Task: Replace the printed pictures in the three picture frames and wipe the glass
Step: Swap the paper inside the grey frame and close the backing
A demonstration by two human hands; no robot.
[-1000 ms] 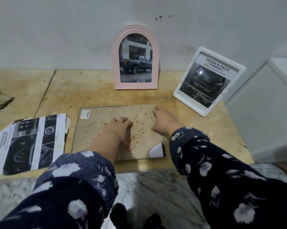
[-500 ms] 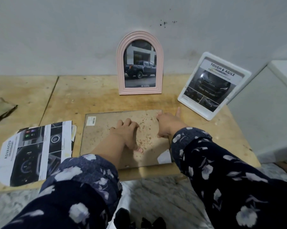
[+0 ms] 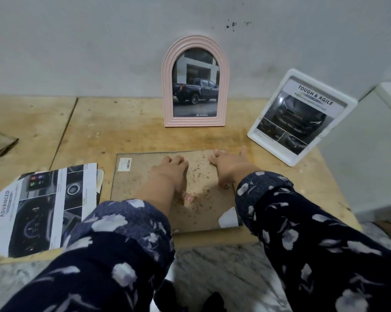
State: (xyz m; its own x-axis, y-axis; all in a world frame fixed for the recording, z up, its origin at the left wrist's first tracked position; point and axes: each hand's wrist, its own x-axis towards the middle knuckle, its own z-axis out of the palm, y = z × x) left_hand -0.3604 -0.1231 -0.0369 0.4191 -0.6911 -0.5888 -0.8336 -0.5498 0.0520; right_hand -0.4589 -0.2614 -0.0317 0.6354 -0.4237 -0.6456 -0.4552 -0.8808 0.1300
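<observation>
Both my hands flat, fingers relaxed: left hand [image 3: 171, 174] and right hand [image 3: 229, 166] pressing frame backing board [image 3: 140, 188]; pink arched frame [image 3: 195, 82] beyond fingertips.

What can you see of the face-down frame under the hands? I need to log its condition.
The face-down frame lies flat on the wooden table, brown speckled backing board up, thin dark edge around it. A barcode sticker sits at its far left corner, a white patch near its right corner. The left hand and right hand rest on it.

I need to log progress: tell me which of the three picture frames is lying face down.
The rectangular frame under both hands, brown backing up. The pink arched frame and white frame stand upright.
</observation>
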